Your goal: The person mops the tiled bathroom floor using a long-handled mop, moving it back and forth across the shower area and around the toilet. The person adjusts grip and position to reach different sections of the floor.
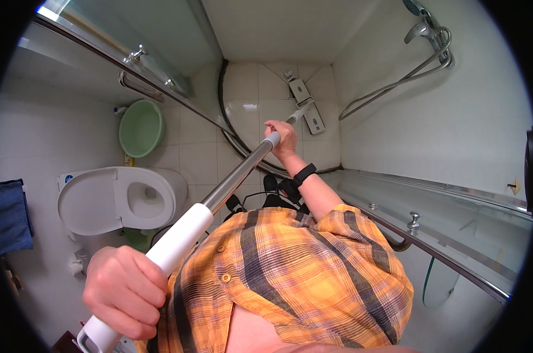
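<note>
A mop with a long handle (240, 176) slants across my body, its shaft metal and its grip white plastic. My left hand (125, 291) is wrapped around the white grip near its top end, at the lower left of the view. Further down the shaft, by a grey collar (272, 139), my right hand (284, 137) holds the pole; a black band (304, 174) circles that wrist. The flat mop head (314, 118), made of two hinged white plates, lies on the pale shower floor tiles (275, 119). Whatever pad is under the plates is hidden.
A curved dark-edged sill (224, 106) bounds the shower floor, with glass panels and metal rails on both sides. To the left stand a toilet (149, 197) with its lid raised and a green basin (142, 128). A shower hose (394, 81) hangs at the right wall.
</note>
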The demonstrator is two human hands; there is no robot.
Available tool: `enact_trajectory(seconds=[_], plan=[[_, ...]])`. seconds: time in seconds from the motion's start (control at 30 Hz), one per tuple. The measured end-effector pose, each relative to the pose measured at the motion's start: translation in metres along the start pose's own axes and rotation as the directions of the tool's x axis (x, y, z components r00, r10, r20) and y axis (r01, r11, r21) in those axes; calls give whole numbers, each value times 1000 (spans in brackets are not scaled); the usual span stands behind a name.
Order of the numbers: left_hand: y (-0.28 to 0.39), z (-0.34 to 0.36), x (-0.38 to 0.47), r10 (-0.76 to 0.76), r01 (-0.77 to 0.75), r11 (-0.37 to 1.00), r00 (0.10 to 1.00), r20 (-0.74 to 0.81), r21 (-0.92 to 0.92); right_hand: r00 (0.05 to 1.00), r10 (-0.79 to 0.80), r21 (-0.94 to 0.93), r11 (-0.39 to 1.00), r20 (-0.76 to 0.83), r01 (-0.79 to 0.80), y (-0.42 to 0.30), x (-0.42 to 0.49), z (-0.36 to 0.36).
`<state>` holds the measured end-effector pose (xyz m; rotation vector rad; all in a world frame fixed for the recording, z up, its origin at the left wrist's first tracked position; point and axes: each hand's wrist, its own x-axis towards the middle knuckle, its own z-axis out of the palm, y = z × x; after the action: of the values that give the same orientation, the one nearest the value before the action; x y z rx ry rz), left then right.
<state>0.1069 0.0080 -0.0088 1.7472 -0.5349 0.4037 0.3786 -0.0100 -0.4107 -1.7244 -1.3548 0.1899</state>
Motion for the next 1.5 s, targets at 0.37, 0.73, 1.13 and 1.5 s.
enact_trajectory(seconds=[0.37,0.73,1.13,1.5], plan=[[-63,11,-4,-131,186,969,946,-298,164,973,-67,3,998,223,68,84,61,21],[-52,13,-36,-150,263,949,860,-487,172,929,-89,30,996,360,84,77,70,51],[-2,18,-73,-176,325,928,815,-551,184,898,-222,83,975,380,206,25,71,83],[25,31,-92,-186,355,916,790,-584,188,869,-218,115,976,444,186,-3,53,90]])
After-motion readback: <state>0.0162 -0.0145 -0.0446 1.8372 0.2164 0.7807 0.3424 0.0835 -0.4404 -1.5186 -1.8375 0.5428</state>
